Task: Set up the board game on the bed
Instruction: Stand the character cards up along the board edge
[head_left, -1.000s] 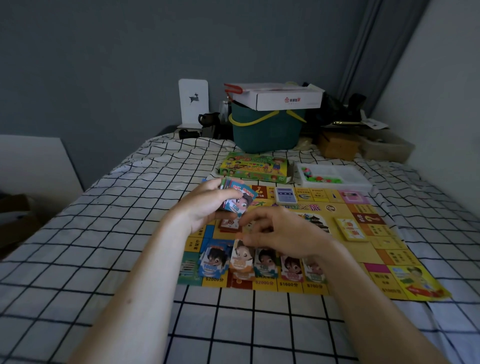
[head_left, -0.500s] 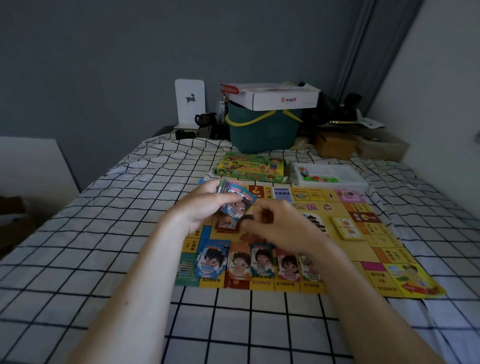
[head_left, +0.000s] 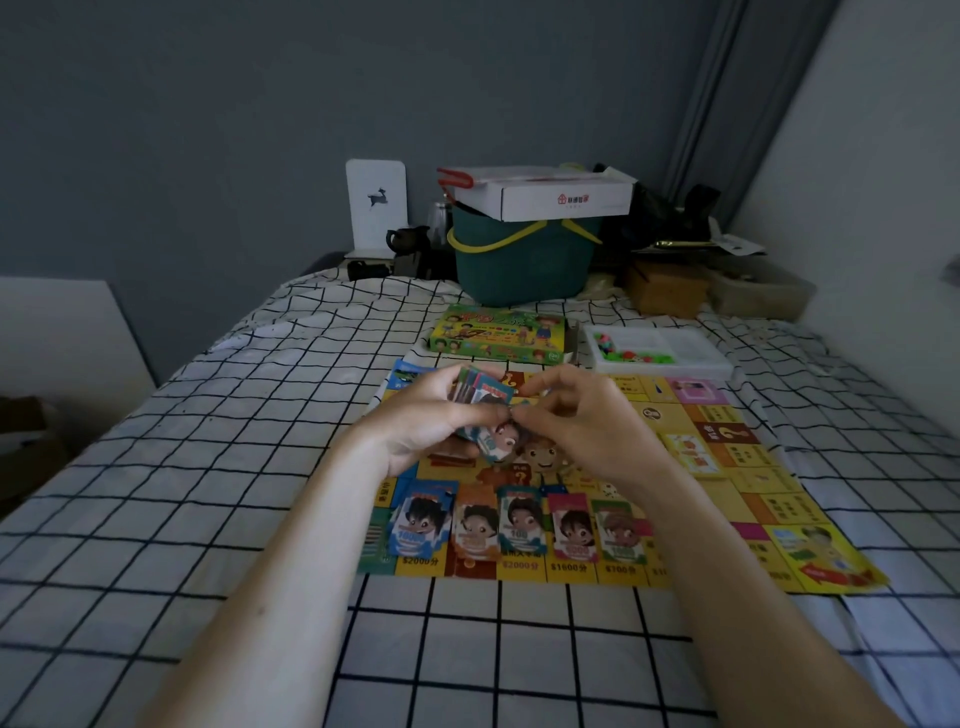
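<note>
Head view, the only one: your left hand (head_left: 426, 423) grips a fanned stack of play-money notes (head_left: 480, 402) above the far half of the yellow game board (head_left: 737, 462), fingers curled round the stack's left edge. Your right hand (head_left: 587, 423) meets it, thumb and forefinger pinching the nearest note at its corner. Judged step: sorting the money by denomination. Five sorted piles (head_left: 519, 527) already sit in a row along the board's near edge, side by side, colours differing (blue, orange, teal, pink, green, as far as the dim light allows). Next move, as a judgement: peel that one note free without dragging its neighbours, read its value, then lay it on the matching pile; the notes look thin and slippery, so a light pinch should do. The board lies flat on the bed (head_left: 208, 467), on a white sheet with a black grid. Beyond the board: the game box (head_left: 496, 335) and, just right of it, a white tray of small coloured pieces (head_left: 657, 351). Further back a green basket (head_left: 522, 265) carries a white carton (head_left: 550, 192); a white card with a deer stands to the left. Walls grey-blue, room dim.
</note>
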